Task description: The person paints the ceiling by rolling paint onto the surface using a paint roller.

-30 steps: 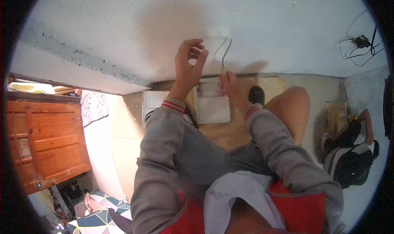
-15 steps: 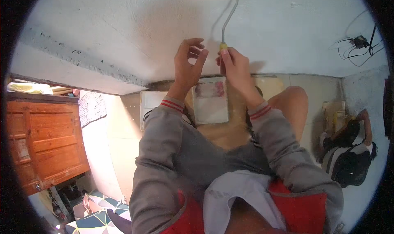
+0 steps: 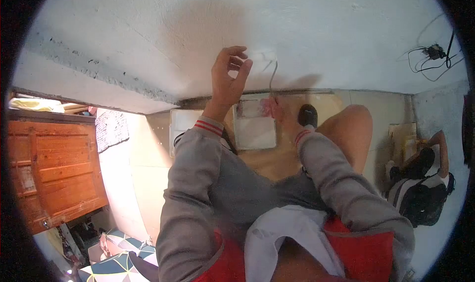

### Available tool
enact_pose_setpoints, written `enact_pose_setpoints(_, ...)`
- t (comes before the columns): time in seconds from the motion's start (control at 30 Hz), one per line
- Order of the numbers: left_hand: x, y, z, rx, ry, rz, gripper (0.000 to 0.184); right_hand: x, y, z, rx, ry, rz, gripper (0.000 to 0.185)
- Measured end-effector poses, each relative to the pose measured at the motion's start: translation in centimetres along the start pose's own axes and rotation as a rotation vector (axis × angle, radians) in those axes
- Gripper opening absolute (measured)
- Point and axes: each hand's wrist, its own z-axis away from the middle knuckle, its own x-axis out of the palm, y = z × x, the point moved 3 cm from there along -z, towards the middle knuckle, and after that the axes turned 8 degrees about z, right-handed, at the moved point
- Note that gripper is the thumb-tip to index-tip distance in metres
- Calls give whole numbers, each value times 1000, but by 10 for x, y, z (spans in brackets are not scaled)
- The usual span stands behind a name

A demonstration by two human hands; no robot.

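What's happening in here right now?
A person sits or squats facing a pale wall, with a paint roller gripped in the right hand. The roller's white head is low by the wall; whether it touches is hard to tell. The left hand is raised, loosely curled, holding nothing visible. Below, a white tray with pinkish stains at its far end lies on the floor.

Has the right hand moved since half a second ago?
Yes, downward in view: the right hand now appears below the wall, earlier mostly in front of it.
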Motion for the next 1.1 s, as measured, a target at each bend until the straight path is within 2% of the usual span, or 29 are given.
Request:
enact_pose_setpoints(0.07, 0, 1, 1, -5, -2, 10, 29, 2, 14, -3, 5, -13, 21, 52)
enact_pose_setpoints(0.17, -1, -1, 1, -28, -11, -14, 28, -4, -28, 22, -5, 63, -40, 50)
enact_pose_setpoints(0.23, 0, -2, 2, -20, -7, -13, 29, -8, -59, 30, -84, 104, 107, 47)
enact_pose_setpoints(0.37, -3, -1, 2, -16, 9, 3, 29, -1, -154, 51, -101, 53, -22, 45)
enact_pose_setpoints(0.57, -4, -3, 2, -29, 31, 17, 28, -9, -300, 90, -262, 62, -94, 37)
enact_pose_setpoints(0.7, -5, 0, 1, -6, 37, -1, 28, -15, -364, 122, -340, 154, -281, 36)
enact_pose_setpoints(0.77, -5, 0, 3, -13, 40, 3, 28, -16, -372, 133, -373, 218, -320, 38)
enact_pose_setpoints(0.83, -3, -3, 4, -108, 61, 92, 26, -10, -364, 139, -130, 40, -559, 44)
enact_pose_setpoints(0.87, 1, -3, 7, -110, 59, 94, 26, -7, -360, 145, -129, 43, -558, 44)
enact_pose_setpoints(0.97, 14, 0, 12, -136, 66, 168, 25, 7, -346, 147, -172, 32, -457, 49)
enact_pose_setpoints(1.0, 13, 0, 11, -133, 68, 165, 25, 7, -337, 142, -244, 76, -440, 47)
enact_pose_setpoints(1.1, 13, -2, 11, -70, 8, 73, 25, 0, -318, 132, -327, 131, -350, 43)
